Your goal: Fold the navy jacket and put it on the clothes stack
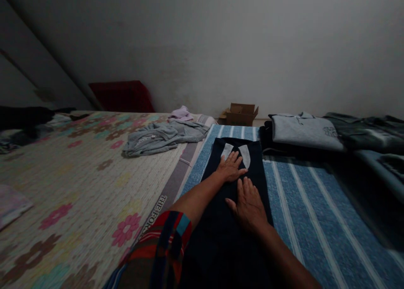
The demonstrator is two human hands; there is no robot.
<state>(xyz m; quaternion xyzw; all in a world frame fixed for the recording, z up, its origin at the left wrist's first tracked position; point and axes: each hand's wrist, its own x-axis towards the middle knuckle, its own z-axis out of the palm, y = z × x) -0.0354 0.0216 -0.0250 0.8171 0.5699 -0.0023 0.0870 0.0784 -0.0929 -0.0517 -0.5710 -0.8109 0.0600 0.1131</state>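
Observation:
A dark navy garment (217, 221) with two light grey collar-like flaps (244, 156) lies folded into a long strip in front of me. Near its top, my left hand (231, 168) rests flat on the cloth, fingers spread, partly covering the left flap. Lower and to the right, my right hand (250, 202) also lies palm down on the navy fabric with its fingers stretched out. Neither hand grips anything. The lower end of the garment is in shadow between my forearms.
A blue striped cloth (296, 209) lies beneath the garment. Left is a flowered bedspread (94, 188) with a crumpled grey garment (164, 135) and a pink cloth (181, 113). A folded grey shirt (304, 131) tops a pile at right. A cardboard box (241, 114) stands by the wall.

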